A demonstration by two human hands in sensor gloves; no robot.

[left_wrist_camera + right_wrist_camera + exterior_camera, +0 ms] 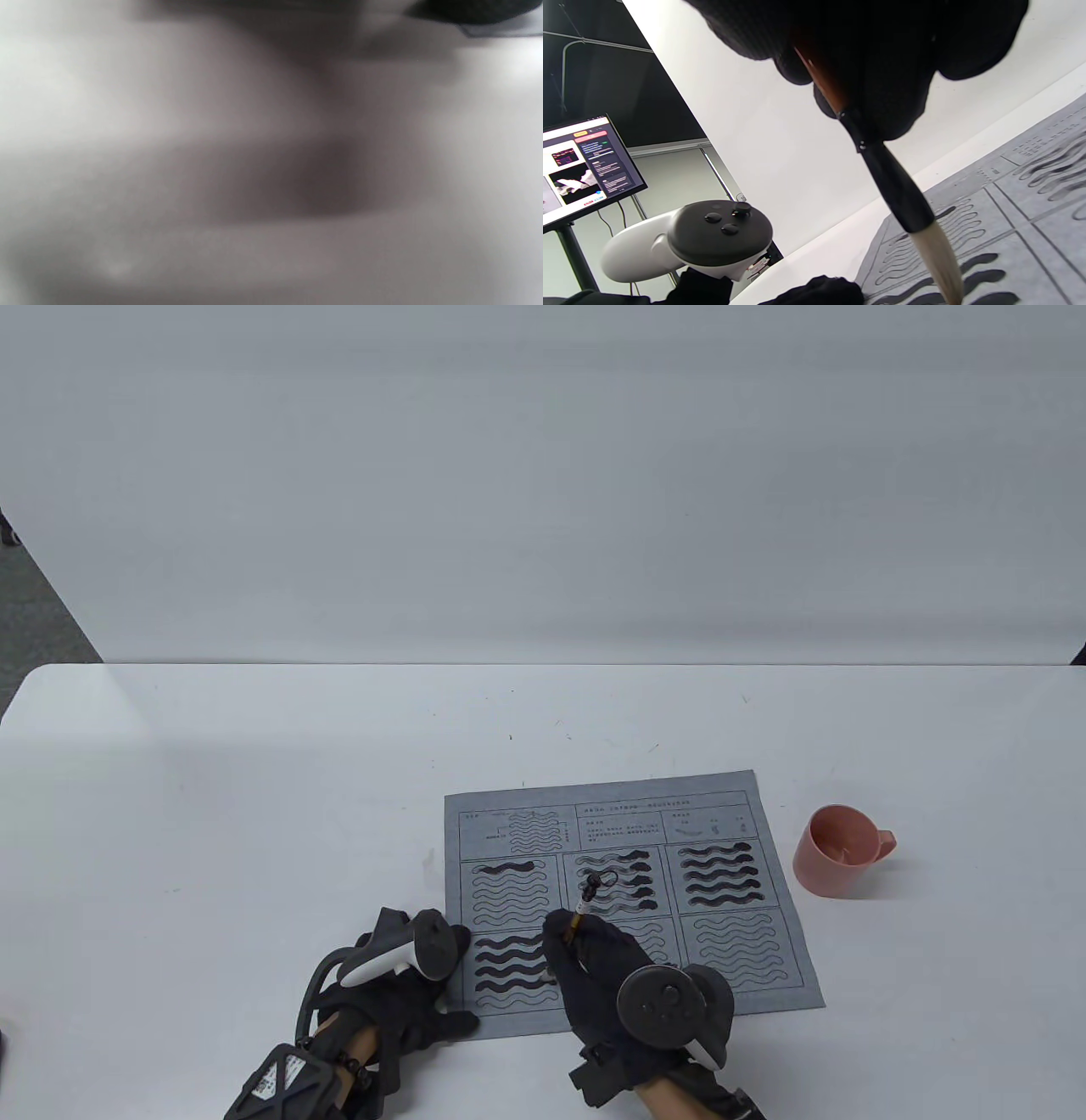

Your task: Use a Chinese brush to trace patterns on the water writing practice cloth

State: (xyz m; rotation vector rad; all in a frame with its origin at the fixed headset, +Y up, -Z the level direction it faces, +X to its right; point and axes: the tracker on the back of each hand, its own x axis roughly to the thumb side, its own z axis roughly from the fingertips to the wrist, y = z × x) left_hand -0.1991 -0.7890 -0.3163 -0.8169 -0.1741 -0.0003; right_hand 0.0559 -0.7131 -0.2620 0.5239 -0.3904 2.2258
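A grey water writing cloth (721, 976) with wavy line patterns lies on the white table; several waves are dark and wet. My right hand (594, 963) grips a Chinese brush (580, 909) over the cloth's lower middle. In the right wrist view the brush (895, 190) hangs from my gloved fingers (882, 55), its pale tip (941, 271) down at a dark wave on the cloth (1031, 212). My left hand (416, 984) rests flat at the cloth's lower left corner, fingers on its edge. The left wrist view is a blur of table; only a dark bit of glove (475, 10) shows.
A pink cup (836, 853) stands on the table right of the cloth. The left hand's tracker (712, 237) and a monitor (581, 165) on a stand show in the right wrist view. The table (254, 780) stretches to the left and back.
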